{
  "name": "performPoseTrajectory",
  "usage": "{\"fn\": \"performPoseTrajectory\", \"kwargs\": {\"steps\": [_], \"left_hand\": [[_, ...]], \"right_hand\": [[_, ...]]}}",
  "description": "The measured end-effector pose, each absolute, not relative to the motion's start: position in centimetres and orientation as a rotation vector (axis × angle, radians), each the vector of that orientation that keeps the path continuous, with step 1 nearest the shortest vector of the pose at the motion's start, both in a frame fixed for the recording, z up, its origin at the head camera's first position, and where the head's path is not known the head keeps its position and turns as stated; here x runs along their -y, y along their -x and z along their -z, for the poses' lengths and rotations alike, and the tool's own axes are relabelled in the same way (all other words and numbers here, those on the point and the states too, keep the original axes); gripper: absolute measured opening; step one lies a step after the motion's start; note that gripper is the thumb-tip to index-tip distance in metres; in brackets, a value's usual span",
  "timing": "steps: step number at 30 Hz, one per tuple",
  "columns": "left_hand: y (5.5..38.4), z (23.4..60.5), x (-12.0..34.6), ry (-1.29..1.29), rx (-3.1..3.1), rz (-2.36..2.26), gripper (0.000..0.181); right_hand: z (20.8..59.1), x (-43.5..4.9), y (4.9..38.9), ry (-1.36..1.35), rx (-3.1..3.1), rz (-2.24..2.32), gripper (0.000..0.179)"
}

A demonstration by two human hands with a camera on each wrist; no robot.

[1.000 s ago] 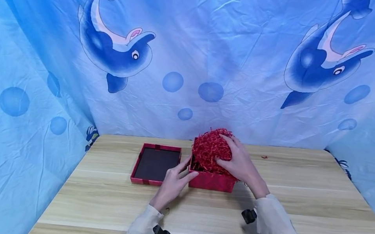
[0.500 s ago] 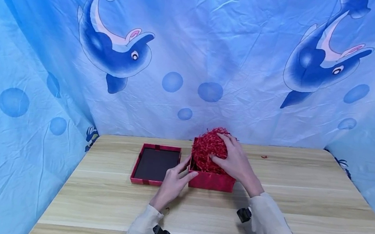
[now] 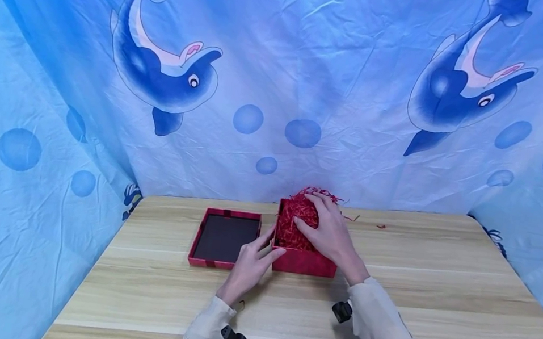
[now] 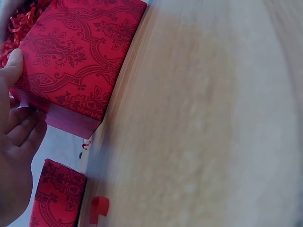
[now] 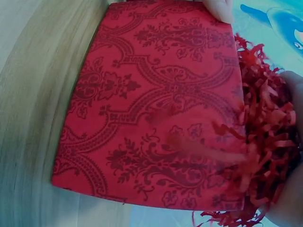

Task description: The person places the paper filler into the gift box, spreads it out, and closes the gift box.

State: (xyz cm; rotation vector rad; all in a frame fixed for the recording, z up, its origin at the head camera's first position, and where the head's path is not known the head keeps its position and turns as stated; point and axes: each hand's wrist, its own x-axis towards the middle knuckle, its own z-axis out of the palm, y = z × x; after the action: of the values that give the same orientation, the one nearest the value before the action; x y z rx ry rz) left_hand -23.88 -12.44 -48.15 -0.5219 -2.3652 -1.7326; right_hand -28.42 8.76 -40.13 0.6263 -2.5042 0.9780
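Observation:
A red box (image 3: 304,262) with a dark damask pattern stands open on the table, its front wall filling much of the right wrist view. Red shredded paper (image 5: 267,123) fills it and bulges over the rim. My left hand (image 3: 248,269) holds the box's front left corner, thumb on the front wall and fingers along the left side. Curved over the shredded paper, my right hand (image 3: 327,231) grips it from the right and above, its fingertips sunk among the strands. Part of the paper is hidden behind that hand.
Left of the box lies its lid (image 3: 226,238), inside up, dark with a red rim. Small red paper scraps lie on the wooden table (image 3: 418,303), including a curl (image 4: 99,208) near the lid. A blue dolphin curtain (image 3: 303,82) hangs behind.
My right hand has moved left and over the box, and the paper mound has sunk lower inside it. Loose strands now stick out at the right. The left hand stays at the corner.

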Motion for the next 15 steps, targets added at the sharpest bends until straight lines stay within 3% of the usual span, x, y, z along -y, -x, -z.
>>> {"fn": "performPoseTrajectory", "kwargs": {"steps": [15], "left_hand": [[23.8, 48.2, 12.4, 0.521, 2.364, 1.745, 0.070]], "right_hand": [[39.7, -10.2, 26.4, -0.669, 2.423, -0.996, 0.047]]}}
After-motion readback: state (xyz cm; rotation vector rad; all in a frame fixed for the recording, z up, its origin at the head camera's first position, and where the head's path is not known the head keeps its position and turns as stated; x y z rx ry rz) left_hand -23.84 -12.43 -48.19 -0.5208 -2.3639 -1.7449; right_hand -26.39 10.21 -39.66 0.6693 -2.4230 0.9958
